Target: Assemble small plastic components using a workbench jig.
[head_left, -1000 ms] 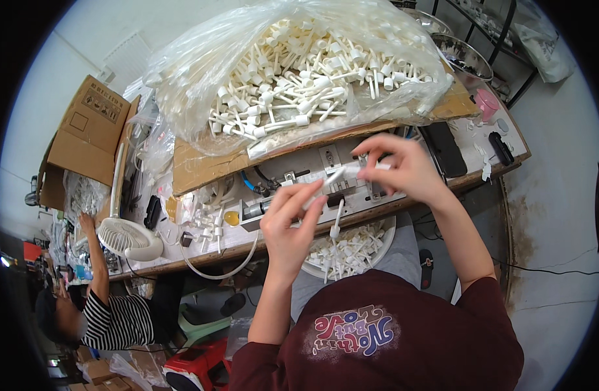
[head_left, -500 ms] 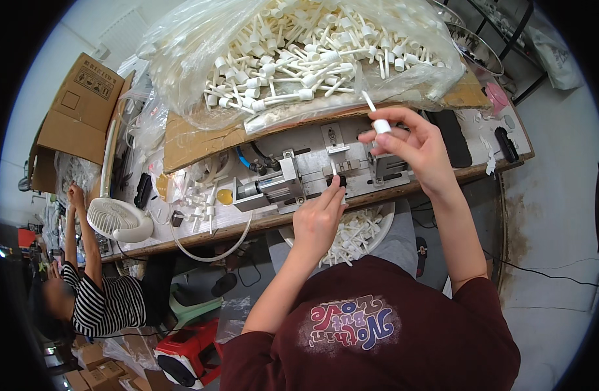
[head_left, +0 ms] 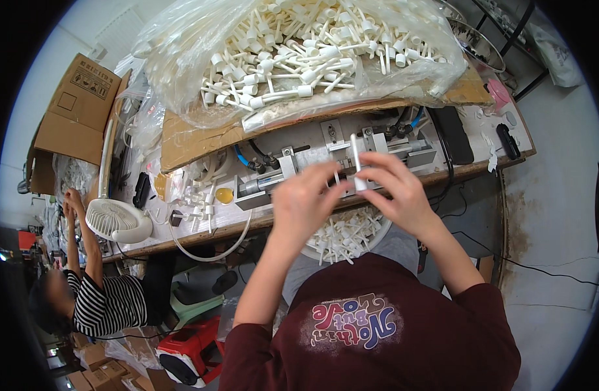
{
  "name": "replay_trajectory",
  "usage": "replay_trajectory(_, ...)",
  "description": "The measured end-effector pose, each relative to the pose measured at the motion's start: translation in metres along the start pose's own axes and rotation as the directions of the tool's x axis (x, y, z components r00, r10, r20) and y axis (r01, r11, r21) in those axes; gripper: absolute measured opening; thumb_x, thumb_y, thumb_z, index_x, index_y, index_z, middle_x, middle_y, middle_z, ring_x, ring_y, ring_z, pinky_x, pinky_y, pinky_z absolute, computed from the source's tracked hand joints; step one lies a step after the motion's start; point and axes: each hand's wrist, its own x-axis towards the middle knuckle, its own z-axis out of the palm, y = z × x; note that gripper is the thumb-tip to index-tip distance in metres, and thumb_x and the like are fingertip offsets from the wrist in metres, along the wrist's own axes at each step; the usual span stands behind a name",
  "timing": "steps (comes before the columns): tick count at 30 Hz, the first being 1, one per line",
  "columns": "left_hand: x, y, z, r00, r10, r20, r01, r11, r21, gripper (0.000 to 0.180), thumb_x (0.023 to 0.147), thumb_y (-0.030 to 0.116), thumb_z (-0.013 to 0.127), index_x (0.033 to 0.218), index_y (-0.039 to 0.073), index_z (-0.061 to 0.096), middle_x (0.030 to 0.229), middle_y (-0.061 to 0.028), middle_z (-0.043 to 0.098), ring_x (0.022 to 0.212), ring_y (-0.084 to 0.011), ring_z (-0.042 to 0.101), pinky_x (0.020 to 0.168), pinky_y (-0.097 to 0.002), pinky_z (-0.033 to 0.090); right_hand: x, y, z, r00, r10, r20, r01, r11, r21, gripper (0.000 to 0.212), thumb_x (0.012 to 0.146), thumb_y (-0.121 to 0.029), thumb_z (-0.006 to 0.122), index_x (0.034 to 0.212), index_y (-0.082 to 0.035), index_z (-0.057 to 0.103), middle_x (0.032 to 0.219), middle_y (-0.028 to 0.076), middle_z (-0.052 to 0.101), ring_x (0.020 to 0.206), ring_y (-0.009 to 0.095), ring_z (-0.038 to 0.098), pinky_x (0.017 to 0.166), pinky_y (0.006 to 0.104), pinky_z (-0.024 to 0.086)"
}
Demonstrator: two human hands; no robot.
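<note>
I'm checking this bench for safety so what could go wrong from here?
The left hand and right hand appear close to the metal fixture; a pinch seems possible. The white piece in the right hand could slip. Loose pieces in the open plastic bag might spill.

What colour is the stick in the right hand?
White; the stick in the right hand shows best in the head view.

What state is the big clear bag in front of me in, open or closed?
Open: the clear bag has its plastic spread back at the sides, leaving many white pieces exposed at the front.
</note>
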Motion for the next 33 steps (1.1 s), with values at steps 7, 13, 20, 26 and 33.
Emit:
replay_trajectory(7,0.089,-0.023,-0.035,0.923,0.147,-0.355,-0.008,0.931,0.366,0.03,0.076,0.028,0.083,0.095,0.006,0.074,0.087,-0.0068,0.068,0.081,-0.0216,0.064,0.069,-0.0353,0.051,-0.021,0.006,0.035,0.982,-0.104,0.157,0.15,0.934,-0.324,0.025,0.074,-0.008,0.073,0.098,-0.004,0.066,0.124,0.01,0.065,0.075,0.021,0.064,0.065,0.0303,0.051)
replay_trajectory(13,0.113,-0.039,-0.015,0.961,-0.026,-0.274,0.128,0.922,0.365,0.04,0.074,0.039,0.084,0.093,0.005,0.073,0.095,-0.0087,0.064,0.083,-0.0257,0.064,0.071,-0.0366,0.051,-0.016,0.004,0.052,0.97,-0.214,0.117,0.241,0.909,-0.341,0.021,0.074,-0.007,0.063,0.093,0.0,0.065,0.12,0.015,0.067,0.079,0.018,0.066,0.064,0.0301,0.052)
replay_trajectory(20,0.098,-0.022,-0.024,0.952,-0.023,-0.305,0.049,0.996,0.075,0.029,0.076,0.022,0.083,0.095,0.004,0.071,0.102,-0.0102,0.06,0.086,-0.0252,0.063,0.073,-0.0359,0.053,-0.017,0.003,0.054,0.975,-0.184,0.127,0.22,0.894,-0.39,0.02,0.073,-0.008,0.063,0.091,0.0,0.065,0.116,0.018,0.068,0.072,0.016,0.067,0.065,0.0288,0.05)
replay_trajectory(26,0.062,-0.003,-0.03,0.938,0.101,-0.331,-0.126,0.99,-0.056,0.025,0.077,0.007,0.08,0.1,0.004,0.072,0.117,-0.0108,0.058,0.087,-0.0209,0.065,0.073,-0.0319,0.055,-0.007,-0.002,0.053,0.973,-0.078,0.215,0.173,0.867,-0.468,0.017,0.074,-0.007,0.063,0.09,-0.005,0.068,0.119,0.013,0.07,0.058,0.015,0.062,0.057,0.0271,0.046)
replay_trajectory(33,0.01,0.001,-0.026,0.96,0.037,-0.279,-0.087,0.982,-0.169,0.029,0.079,-0.003,0.075,0.107,0.002,0.072,0.125,-0.0103,0.056,0.082,-0.016,0.068,0.07,-0.0289,0.057,0.0,0.005,0.045,0.958,-0.067,0.278,0.174,0.908,-0.381,0.019,0.076,-0.015,0.072,0.093,-0.008,0.069,0.116,0.008,0.071,0.056,0.018,0.062,0.058,0.0281,0.049)
